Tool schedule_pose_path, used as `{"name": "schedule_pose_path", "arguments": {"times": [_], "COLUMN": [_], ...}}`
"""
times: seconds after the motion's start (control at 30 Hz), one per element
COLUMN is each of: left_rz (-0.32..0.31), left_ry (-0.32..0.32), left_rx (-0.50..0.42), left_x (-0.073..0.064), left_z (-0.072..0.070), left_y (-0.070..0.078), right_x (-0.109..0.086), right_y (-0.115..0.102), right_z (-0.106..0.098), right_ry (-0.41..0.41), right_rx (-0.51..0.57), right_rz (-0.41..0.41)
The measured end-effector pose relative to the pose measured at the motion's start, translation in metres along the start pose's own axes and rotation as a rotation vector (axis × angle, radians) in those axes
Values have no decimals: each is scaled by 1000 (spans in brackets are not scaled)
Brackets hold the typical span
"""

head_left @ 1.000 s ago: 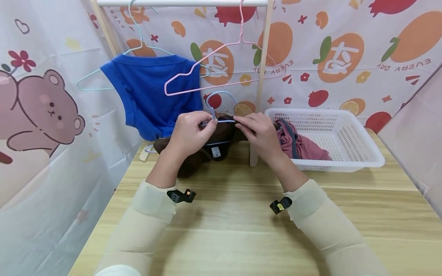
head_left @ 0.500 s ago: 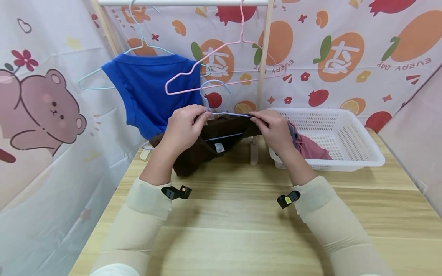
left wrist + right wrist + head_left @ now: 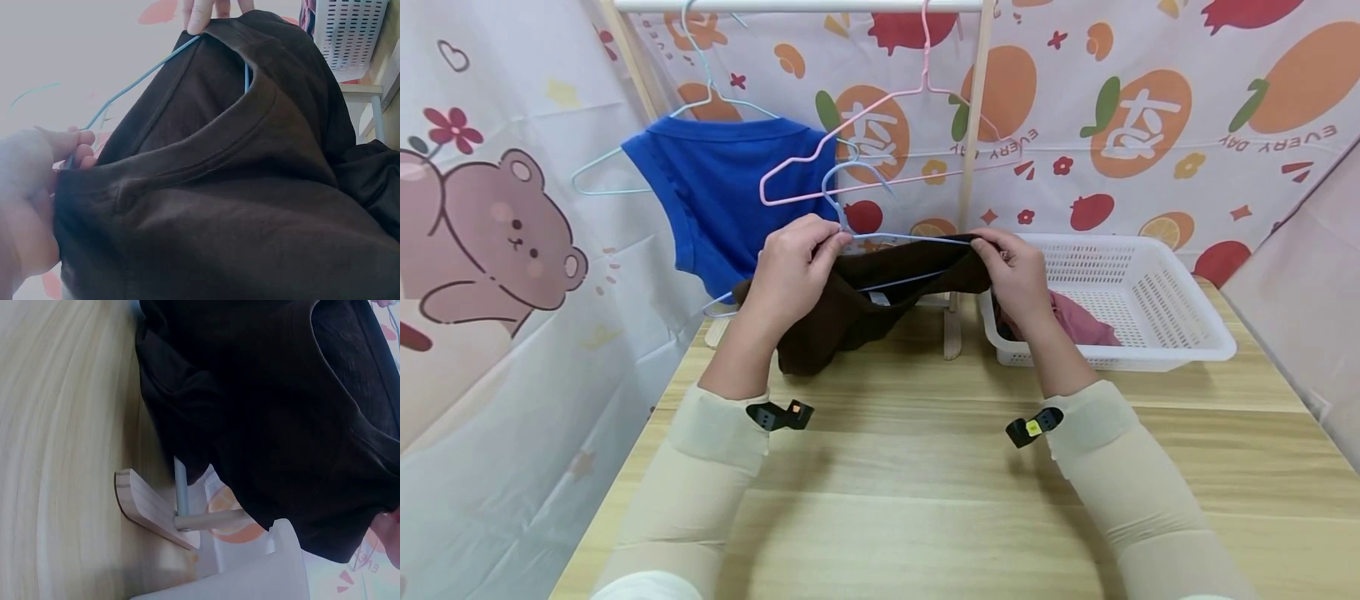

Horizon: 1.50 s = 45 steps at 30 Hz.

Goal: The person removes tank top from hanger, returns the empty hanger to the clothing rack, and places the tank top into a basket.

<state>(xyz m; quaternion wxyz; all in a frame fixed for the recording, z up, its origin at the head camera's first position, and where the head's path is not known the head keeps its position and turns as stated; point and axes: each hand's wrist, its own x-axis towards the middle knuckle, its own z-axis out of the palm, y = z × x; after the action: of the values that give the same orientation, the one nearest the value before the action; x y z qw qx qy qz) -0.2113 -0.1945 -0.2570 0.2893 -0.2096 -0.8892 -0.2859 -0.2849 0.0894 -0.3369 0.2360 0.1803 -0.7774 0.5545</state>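
Observation:
A dark brown shirt (image 3: pixel 820 337) is spread between both hands above the table, its neck opening facing up. Through that opening runs a light blue hanger (image 3: pixel 824 185), its hook standing up beside my left hand. With thumb and fingers, my left hand (image 3: pixel 792 265) pinches the hanger close under the hook, at the collar's edge. My right hand (image 3: pixel 1018 275) pinches the shirt's other shoulder edge, where the hanger's upper arm meets the cloth. In the left wrist view, the hanger (image 3: pixel 139 80) slopes from the left fingers to the right fingertips (image 3: pixel 199 19). Cloth hides the hanger's ends in that view.
Behind stands a rack with a white bar (image 3: pixel 805 6), bearing a blue sleeveless top (image 3: pixel 737 192) on a mint hanger and a bare pink hanger (image 3: pixel 865 112). A white basket (image 3: pixel 1213 342) holding dusky pink cloth (image 3: pixel 1078 321) sits right. The rack's wooden foot (image 3: pixel 147 503) rests on the table.
My right hand has moved right, drawing the shirt's shoulder edge out along the hanger and in front of the basket. My left hand and the hook have shifted slightly up and left.

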Motion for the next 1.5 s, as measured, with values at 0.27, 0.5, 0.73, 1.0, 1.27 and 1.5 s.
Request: {"name": "schedule_pose_path", "arguments": {"times": [0.27, 0.5, 0.73, 1.0, 1.27, 1.5], "left_rz": [28, 61, 50, -11, -46, -65], "left_ry": [44, 91, 87, 0, -35, -29], "left_rx": [-17, -55, -80, -72, -82, -159], "left_x": [0, 0, 1, 2, 3, 4], "left_z": [2, 7, 7, 4, 1, 3], "left_y": [0, -2, -1, 1, 2, 2], "right_x": [0, -1, 0, 2, 3, 4], "right_y": [0, -1, 0, 0, 3, 4], "right_z": [0, 0, 1, 0, -1, 1], "right_ry": [12, 50, 61, 50, 63, 80], "right_rx": [125, 261, 371, 360, 441, 672], "right_rz": [172, 279, 372, 457, 496, 546]}}
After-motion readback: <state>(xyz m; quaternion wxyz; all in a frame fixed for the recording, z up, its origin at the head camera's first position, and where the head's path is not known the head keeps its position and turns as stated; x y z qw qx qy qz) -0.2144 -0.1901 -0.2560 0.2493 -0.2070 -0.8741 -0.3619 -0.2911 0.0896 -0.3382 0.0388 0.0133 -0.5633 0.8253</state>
